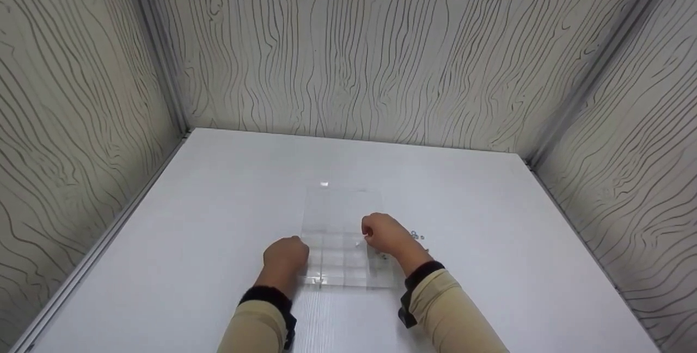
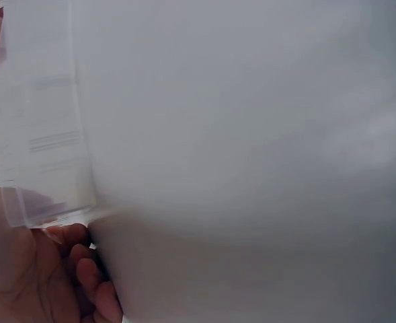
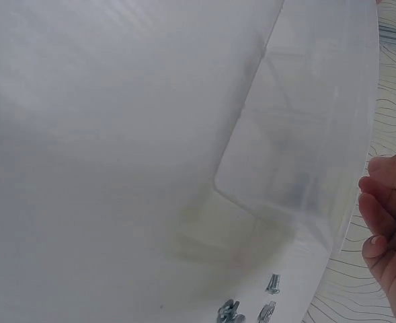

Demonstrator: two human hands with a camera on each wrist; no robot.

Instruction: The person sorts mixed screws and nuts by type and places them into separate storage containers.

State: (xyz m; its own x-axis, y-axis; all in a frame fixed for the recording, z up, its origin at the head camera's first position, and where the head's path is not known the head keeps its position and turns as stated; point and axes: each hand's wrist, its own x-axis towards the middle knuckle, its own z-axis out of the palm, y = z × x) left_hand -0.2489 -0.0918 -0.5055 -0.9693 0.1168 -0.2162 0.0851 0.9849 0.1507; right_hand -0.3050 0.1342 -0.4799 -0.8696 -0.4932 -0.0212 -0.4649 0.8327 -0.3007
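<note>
A clear plastic box with compartments [image 1: 333, 257] lies on the white table, its transparent lid [image 1: 343, 206] folded back on the far side. My left hand [image 1: 287, 255] grips the box's left side, fingers curled at a lower corner in the left wrist view. Over the right-hand compartments is my right hand [image 1: 384, 231], with curled fingers; in the right wrist view its fingertips [image 3: 369, 187] are close to the box rim. Whether anything small is between them is hidden. Small metal pieces [image 1: 383, 256] show at the box's right side, below that hand.
Several loose screws [image 3: 273, 283] lie on the white table [image 1: 479, 222] to the right of the box. Wood-patterned panels [image 1: 337, 48] enclose the table at the back and both sides.
</note>
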